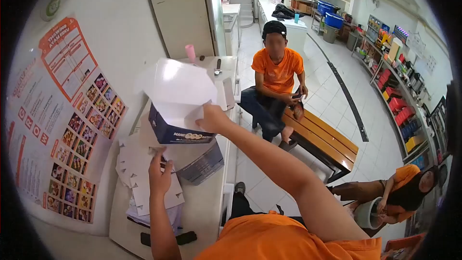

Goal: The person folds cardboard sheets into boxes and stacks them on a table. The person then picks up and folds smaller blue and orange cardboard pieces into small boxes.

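Observation:
A dark blue box [180,127] with a white inside stands open above the counter, its large white lid [180,79] raised. My right hand [211,118] reaches to the box's right side, fingers bent against its inner wall. Near the lower left corner of the box is my left hand [160,171], its thumb and fingers close to a white cardboard edge; what lies between them is too small to make out. Below the box lies another blue printed box piece [204,164], beside a stack of flat white cardboard [154,190].
The counter [120,226] runs along a wall with posters [72,130]. A pink cup [190,53] stands at its far end. A person in orange [279,70] sits by a wooden bench [322,139]. Another person [404,192] is at the lower right with a bucket [369,213].

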A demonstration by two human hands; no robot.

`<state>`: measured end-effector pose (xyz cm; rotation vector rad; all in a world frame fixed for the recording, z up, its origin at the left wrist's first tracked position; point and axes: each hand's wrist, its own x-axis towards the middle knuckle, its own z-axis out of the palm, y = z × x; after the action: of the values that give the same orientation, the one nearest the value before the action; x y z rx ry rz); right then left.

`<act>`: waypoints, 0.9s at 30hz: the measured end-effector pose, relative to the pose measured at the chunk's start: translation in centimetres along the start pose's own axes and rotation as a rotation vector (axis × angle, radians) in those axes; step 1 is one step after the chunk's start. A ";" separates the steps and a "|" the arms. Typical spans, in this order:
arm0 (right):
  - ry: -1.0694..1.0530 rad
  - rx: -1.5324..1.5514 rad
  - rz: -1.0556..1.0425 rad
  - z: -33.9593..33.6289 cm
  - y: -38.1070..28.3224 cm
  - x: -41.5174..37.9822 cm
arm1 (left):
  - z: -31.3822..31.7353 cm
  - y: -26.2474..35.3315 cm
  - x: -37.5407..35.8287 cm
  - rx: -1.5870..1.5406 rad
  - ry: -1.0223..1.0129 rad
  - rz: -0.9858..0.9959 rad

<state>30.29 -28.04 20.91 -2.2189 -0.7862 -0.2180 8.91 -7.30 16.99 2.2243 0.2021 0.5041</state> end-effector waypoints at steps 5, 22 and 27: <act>-0.133 -0.243 -0.078 1.2 0.7 -0.5 | -0.7 -1.1 0.9 0.002 -0.016 0.038; -0.174 -0.322 0.017 1.7 0.0 0.0 | -1.5 1.9 -0.3 -0.060 0.163 0.235; -0.176 -0.361 -0.012 2.0 -0.5 -0.2 | -0.5 -0.5 -1.2 0.054 0.089 0.315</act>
<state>29.71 -26.42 19.71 -2.6018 -0.9125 -0.1834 7.66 -7.00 16.53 2.2998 -0.0931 0.7762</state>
